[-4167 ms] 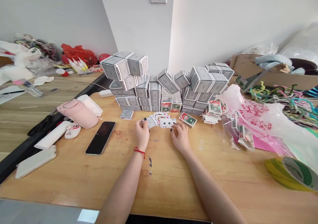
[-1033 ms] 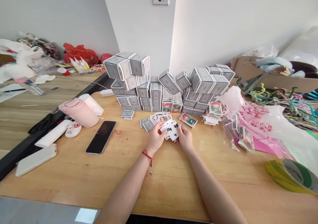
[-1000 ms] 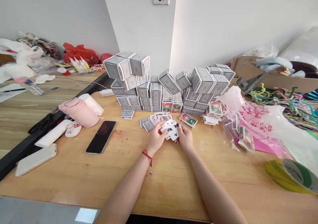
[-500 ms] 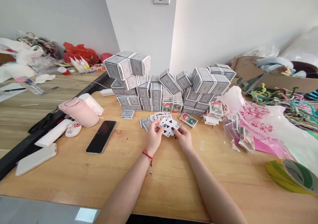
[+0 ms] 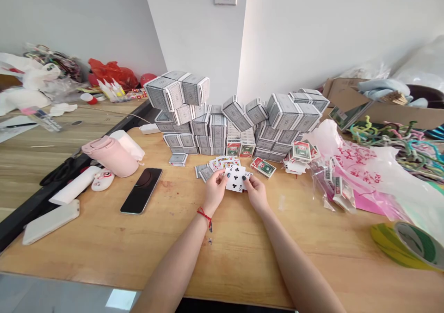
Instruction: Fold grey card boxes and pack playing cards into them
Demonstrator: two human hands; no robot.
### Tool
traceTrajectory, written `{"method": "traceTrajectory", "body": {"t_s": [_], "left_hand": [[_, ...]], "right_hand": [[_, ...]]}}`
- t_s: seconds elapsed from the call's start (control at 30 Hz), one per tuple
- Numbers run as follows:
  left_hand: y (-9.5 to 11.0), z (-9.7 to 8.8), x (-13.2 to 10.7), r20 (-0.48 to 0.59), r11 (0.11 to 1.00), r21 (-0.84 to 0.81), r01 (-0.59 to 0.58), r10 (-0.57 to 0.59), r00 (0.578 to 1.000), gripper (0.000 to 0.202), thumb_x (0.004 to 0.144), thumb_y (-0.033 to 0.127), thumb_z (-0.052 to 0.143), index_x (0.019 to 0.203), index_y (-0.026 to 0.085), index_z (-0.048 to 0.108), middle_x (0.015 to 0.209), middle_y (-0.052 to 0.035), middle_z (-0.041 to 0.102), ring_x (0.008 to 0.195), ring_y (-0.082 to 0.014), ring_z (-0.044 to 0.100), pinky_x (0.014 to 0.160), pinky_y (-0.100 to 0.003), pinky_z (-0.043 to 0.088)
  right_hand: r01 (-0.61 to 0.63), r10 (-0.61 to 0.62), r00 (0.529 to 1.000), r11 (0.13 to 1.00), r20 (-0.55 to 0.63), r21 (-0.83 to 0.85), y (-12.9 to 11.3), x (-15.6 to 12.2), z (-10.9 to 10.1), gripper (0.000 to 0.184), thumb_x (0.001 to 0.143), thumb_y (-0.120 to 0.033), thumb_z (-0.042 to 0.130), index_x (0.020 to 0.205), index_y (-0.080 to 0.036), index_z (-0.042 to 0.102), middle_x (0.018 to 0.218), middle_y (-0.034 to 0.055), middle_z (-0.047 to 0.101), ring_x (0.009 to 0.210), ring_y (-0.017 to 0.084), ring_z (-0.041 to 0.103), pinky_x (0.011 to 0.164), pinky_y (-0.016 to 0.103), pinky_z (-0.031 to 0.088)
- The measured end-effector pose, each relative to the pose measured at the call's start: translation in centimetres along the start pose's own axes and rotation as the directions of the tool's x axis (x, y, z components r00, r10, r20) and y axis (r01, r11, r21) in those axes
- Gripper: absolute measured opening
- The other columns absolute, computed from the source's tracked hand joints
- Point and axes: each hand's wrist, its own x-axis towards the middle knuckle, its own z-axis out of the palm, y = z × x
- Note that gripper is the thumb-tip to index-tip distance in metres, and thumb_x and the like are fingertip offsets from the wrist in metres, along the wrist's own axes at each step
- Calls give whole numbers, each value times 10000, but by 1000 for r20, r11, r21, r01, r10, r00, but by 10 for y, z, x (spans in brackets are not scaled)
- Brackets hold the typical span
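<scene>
My left hand (image 5: 215, 189) pinches a playing card (image 5: 235, 179), a three of clubs, face up above the table. My right hand (image 5: 255, 191) is closed on another card (image 5: 246, 176) showing a 2 in its corner, partly covered by the three. Just beyond my hands, face-up cards (image 5: 222, 162) lie spread on the table, with face-down cards (image 5: 204, 172) to their left. A red and green card box (image 5: 262, 167) lies beyond my right hand. Behind these stand stacked blocks (image 5: 217, 127) covered in grey-backed cards.
A black phone (image 5: 141, 190) lies to the left, near a pink pouch-like object (image 5: 110, 155) and a white case (image 5: 51, 222). On the right are a roll of yellow-green tape (image 5: 409, 244), plastic bags (image 5: 367, 165) and a cardboard box (image 5: 388, 114). The table (image 5: 236, 262) has a front edge close to me.
The cards between my hands have shifted: the three of clubs now sits more upright and overlaps less of the card in my right hand. My arms have barely moved.
</scene>
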Motion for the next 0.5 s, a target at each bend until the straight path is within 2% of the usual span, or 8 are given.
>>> {"method": "traceTrajectory", "body": {"t_s": [0.17, 0.27, 0.5], "left_hand": [[0, 0, 0, -2, 999, -27, -26, 26, 1000, 212, 744, 331, 568, 846, 146, 557, 798, -49, 599, 709, -131, 548, 661, -244, 426], [2, 1, -1, -14, 1000, -22, -17, 16, 1000, 200, 734, 330, 575, 818, 150, 551, 799, -48, 606, 711, -132, 553, 667, -244, 427], [4, -1, 0, 8, 996, -85, 29, -28, 1000, 177, 705, 320, 593, 762, 156, 558, 737, -15, 587, 640, -111, 526, 597, -223, 405]], "right_hand": [[2, -1, 1000, 999, 9, -49, 5, 2, -2, 333, 711, -512, 562, 761, -183, 569, 621, 1, 576, 533, 132, 492, 483, 236, 386], [5, -4, 1000, 998, 6, -60, 4, 2, -1, 334, 703, -518, 568, 672, -187, 537, 590, -6, 570, 526, 132, 499, 486, 239, 393], [-29, 28, 998, 999, 54, 14, 4, 2, -1, 379, 697, -489, 602, 925, -187, 593, 753, 45, 672, 669, 199, 602, 590, 297, 462]]}}
